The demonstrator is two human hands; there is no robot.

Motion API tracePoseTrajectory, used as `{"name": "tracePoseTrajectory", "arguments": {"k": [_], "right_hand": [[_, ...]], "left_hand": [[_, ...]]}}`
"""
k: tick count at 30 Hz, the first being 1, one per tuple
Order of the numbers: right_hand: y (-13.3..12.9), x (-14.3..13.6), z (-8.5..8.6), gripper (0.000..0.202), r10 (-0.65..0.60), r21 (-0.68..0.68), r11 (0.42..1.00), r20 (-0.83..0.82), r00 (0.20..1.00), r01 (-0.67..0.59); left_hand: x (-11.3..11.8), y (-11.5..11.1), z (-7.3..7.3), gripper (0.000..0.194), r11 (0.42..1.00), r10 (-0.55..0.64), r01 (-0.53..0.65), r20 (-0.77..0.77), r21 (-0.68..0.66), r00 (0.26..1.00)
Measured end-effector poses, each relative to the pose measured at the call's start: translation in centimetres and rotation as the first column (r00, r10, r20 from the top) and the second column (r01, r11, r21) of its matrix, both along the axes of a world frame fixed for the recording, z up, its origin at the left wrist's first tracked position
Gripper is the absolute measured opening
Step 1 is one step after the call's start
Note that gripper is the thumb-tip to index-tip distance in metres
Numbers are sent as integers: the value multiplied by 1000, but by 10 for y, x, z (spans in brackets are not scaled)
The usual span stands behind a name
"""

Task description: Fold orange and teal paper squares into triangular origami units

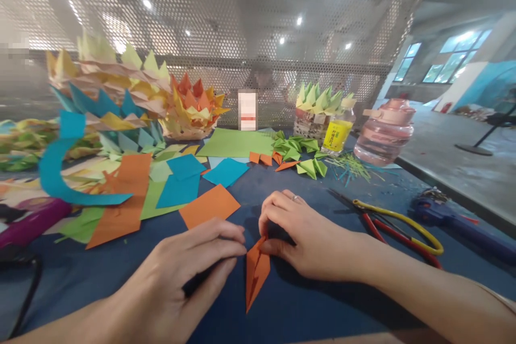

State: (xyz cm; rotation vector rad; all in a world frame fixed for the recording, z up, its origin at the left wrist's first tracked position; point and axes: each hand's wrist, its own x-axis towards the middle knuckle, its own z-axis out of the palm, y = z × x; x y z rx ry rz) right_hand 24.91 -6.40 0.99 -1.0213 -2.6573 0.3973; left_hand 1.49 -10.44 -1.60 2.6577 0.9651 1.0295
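A folded orange paper piece [257, 274] with a long point facing me lies on the dark blue table between my hands. My right hand [300, 231], with a ring on one finger, pinches its top end between thumb and bent fingers. The fingertips of my left hand [197, 269] meet the paper's left edge; its fingers are stretched out and hold nothing. Just beyond my left hand lies a flat orange sheet [212, 207], with blue sheets [226, 172] behind it.
Scissors [397, 220] and a blue glue gun [459, 226] lie right. Bottles [385, 131] stand behind them. Folded green pieces [296, 145] lie at the back. Layered paper models [116, 97] and a purple tool [34, 220] are left. A perforated metal screen [217, 21] rises behind.
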Motion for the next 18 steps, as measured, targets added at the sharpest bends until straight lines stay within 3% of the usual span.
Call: {"name": "tracePoseTrajectory", "arguments": {"k": [4, 7, 9, 11, 13, 14, 15, 16, 17, 18], "right_hand": [[4, 2, -1, 12, 39, 34, 999, -13, 999, -39], [7, 3, 0, 13, 69, 127, 990, -135, 988, -52], [7, 3, 3, 13, 103, 272, 962, -227, 968, -39], [6, 3, 7, 13, 178, 446, 894, -275, 945, -38], [3, 3, 10, 11, 261, 585, 809, -269, 927, -58], [2, 3, 11, 10, 285, 624, 779, -253, 925, -70], [1, 3, 12, 9, 317, 660, 746, -244, 916, -82], [0, 2, 13, 9, 332, 665, 742, -246, 911, -91], [0, 2, 14, 9, 328, 612, 785, -282, 902, -94], [0, 0, 14, 9, 282, 495, 866, -365, 887, -72]], "left_hand": [[1, 2, 2, 27, 999, -5, 7, 37, -34, 999], [3, 6, 5, 20, 965, 78, -42, 131, -260, 988], [4, 10, 9, 22, 848, 163, -21, 222, -529, 961], [5, 15, 13, 36, 621, 232, 122, 330, -774, 915], [4, 20, 19, 49, 387, 227, 292, 397, -875, 889], [4, 22, 23, 51, 308, 204, 339, 410, -889, 889], [3, 24, 25, 50, 264, 180, 360, 413, -895, 893], [2, 26, 28, 47, 257, 164, 366, 414, -894, 895], [2, 28, 30, 44, 268, 162, 371, 422, -889, 892], [1, 31, 31, 43, 300, 172, 371, 432, -879, 885]]}}
